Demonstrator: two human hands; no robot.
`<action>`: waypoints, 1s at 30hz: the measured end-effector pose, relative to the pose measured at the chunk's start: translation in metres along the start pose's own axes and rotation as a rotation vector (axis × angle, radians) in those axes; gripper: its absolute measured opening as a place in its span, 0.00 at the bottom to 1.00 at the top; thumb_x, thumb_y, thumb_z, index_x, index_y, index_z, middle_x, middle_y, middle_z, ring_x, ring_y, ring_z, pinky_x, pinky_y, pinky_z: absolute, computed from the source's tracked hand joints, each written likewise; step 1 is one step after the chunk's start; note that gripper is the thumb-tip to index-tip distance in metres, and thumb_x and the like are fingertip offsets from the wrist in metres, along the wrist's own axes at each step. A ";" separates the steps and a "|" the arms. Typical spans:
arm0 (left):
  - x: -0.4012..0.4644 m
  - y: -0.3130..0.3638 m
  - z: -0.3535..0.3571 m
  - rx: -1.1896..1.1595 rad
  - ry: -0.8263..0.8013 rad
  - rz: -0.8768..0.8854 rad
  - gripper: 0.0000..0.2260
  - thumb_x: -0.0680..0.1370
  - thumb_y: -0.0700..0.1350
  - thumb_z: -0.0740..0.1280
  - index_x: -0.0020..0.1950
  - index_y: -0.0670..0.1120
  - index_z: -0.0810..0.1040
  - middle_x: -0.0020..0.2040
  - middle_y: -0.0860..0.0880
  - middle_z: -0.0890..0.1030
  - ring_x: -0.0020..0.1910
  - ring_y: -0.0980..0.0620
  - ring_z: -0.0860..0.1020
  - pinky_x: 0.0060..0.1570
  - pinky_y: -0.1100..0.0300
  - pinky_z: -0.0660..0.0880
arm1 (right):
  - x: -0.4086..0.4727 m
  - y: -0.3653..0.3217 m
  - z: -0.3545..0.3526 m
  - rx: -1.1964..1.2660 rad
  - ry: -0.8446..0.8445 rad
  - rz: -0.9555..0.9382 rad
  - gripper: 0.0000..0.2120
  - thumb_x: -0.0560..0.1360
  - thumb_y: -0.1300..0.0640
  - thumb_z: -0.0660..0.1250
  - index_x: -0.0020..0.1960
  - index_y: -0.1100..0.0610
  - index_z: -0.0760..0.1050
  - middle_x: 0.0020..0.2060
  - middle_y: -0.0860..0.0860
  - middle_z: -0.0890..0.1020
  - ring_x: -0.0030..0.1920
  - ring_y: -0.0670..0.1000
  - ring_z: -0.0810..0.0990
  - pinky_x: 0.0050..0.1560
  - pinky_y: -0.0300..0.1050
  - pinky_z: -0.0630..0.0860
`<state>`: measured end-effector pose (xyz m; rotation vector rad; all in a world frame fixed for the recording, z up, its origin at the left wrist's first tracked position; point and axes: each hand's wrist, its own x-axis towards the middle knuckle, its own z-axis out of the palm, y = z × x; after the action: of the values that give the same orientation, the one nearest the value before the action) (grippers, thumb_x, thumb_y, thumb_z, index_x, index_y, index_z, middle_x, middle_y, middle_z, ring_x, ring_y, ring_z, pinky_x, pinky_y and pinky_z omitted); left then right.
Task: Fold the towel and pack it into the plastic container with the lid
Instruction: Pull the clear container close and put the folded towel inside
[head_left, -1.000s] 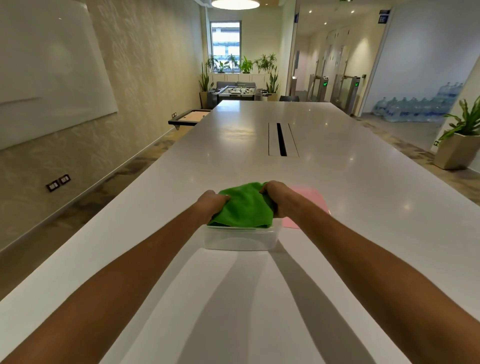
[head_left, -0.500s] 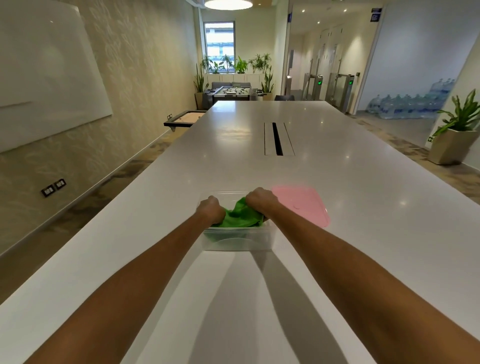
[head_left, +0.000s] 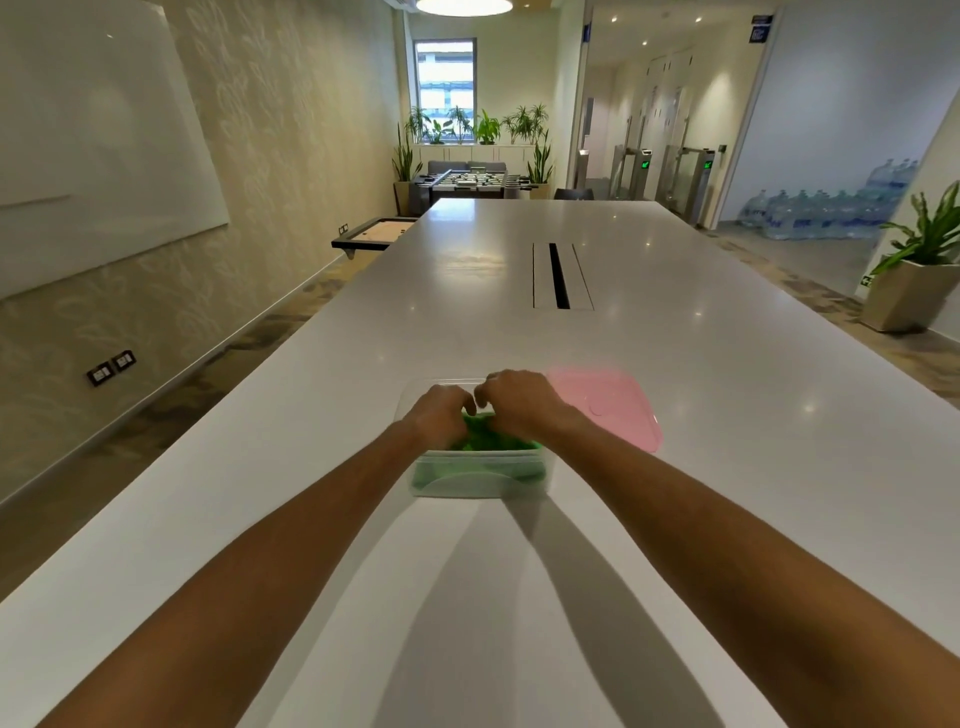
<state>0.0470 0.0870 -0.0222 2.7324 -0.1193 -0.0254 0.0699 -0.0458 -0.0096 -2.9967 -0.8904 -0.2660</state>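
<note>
A clear plastic container (head_left: 480, 483) stands on the white table in front of me. The green towel (head_left: 485, 441) lies bunched inside it, showing through the near wall. My left hand (head_left: 439, 415) and my right hand (head_left: 522, 402) are side by side over the container, fingers curled down onto the towel and pressing it in. Most of the towel's top is hidden under my hands. The pink lid (head_left: 615, 408) lies flat on the table just right of the container, beyond my right wrist.
The long white table (head_left: 675, 467) runs far ahead, with a dark cable slot (head_left: 560, 275) in its middle. A whiteboard wall lies to the left, a potted plant (head_left: 919, 270) and water bottles to the right.
The towel was held above the container's rim and has gone down inside it. My hands followed it down and came closer together on top of it.
</note>
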 end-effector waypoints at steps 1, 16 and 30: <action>0.000 -0.001 0.000 -0.001 -0.024 0.022 0.15 0.75 0.37 0.68 0.62 0.45 0.78 0.59 0.45 0.80 0.50 0.50 0.77 0.51 0.60 0.73 | 0.000 0.001 0.003 0.018 -0.097 -0.047 0.11 0.75 0.50 0.65 0.55 0.53 0.79 0.47 0.50 0.83 0.44 0.51 0.81 0.45 0.44 0.77; 0.004 -0.007 0.003 0.065 -0.193 0.049 0.17 0.74 0.48 0.70 0.62 0.45 0.77 0.53 0.47 0.81 0.47 0.50 0.79 0.50 0.58 0.77 | 0.001 0.012 0.011 0.155 -0.331 -0.056 0.16 0.75 0.53 0.65 0.63 0.52 0.75 0.54 0.52 0.82 0.50 0.53 0.79 0.52 0.48 0.77; 0.037 0.065 -0.016 -0.105 0.347 0.185 0.11 0.75 0.41 0.65 0.56 0.44 0.81 0.54 0.46 0.83 0.52 0.47 0.80 0.55 0.54 0.77 | -0.039 0.083 -0.012 0.141 0.225 0.105 0.16 0.75 0.65 0.57 0.58 0.56 0.78 0.55 0.55 0.82 0.51 0.58 0.80 0.49 0.52 0.78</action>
<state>0.0795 0.0311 0.0185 2.5650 -0.2615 0.4772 0.0808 -0.1373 -0.0006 -2.8017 -0.6968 -0.5039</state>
